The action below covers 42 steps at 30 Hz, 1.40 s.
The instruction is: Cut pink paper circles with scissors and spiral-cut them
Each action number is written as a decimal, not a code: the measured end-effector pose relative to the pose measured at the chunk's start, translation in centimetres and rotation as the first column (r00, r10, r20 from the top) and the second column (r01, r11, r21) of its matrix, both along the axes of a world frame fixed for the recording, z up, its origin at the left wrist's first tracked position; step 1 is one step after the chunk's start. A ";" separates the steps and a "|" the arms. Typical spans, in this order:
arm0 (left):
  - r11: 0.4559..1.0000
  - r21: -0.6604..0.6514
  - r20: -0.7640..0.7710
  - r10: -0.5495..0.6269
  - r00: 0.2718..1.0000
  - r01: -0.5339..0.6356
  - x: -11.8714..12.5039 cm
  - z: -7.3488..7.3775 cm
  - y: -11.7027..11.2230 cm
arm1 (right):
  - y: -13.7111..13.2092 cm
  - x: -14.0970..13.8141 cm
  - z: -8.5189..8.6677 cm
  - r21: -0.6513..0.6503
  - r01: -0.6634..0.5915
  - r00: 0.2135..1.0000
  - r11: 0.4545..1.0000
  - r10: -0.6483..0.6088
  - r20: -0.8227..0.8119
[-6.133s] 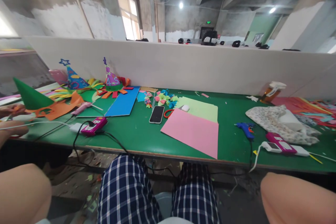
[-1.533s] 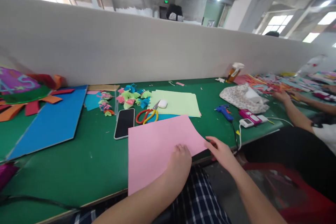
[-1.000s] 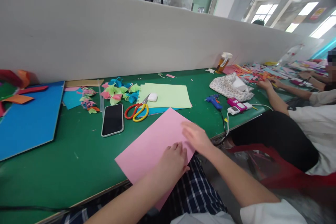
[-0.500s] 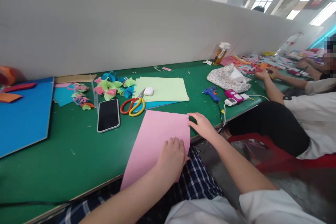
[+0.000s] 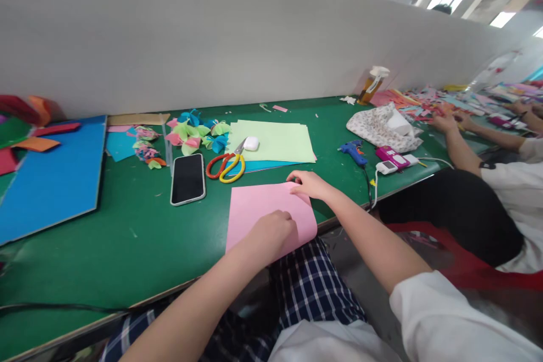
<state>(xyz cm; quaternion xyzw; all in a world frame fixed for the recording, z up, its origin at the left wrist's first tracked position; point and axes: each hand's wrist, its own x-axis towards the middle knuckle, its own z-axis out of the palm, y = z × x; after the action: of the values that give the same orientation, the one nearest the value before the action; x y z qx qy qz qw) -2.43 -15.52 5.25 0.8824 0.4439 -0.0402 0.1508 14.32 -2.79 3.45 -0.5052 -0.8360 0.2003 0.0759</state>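
Green table, pale partition behind. Phone and scissors lie towards ten and eleven o'clock of the pink sheet, at the near edge. Left hand rests on it, fingers curled, its grip unclear; right hand seems to pinch the top loosely, towards one. I'd align edges before creasing. Half a second ago, the sheet looked flatter, larger.

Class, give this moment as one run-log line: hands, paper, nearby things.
Left hand: on pink paper | Right hand: at its far edge | Pink paper: curved on right side | Nearby: scissors, phone
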 end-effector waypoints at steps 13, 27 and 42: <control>0.972 0.139 0.083 0.180 0.980 -0.190 -2.0 -2.1 2.4 | -0.5 -3.4 1.0 0.136 -0.109 0.972 0.985 0.077 0.222; 0.963 0.133 0.147 0.214 0.966 -0.234 -2.5 -2.2 2.2 | -1.7 -4.4 -0.5 0.361 -0.220 0.949 0.906 0.112 0.296; 0.966 0.090 0.150 0.228 0.962 -0.243 -2.6 -2.4 2.4 | -1.8 -4.0 -3.2 0.409 -0.094 0.996 0.908 0.085 0.040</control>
<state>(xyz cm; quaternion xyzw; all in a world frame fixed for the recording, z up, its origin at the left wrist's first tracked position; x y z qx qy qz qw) -5.05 -13.15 2.90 0.8307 0.5358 0.0634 0.1371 10.34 -4.61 0.29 -0.4412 -0.8825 0.0180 0.1621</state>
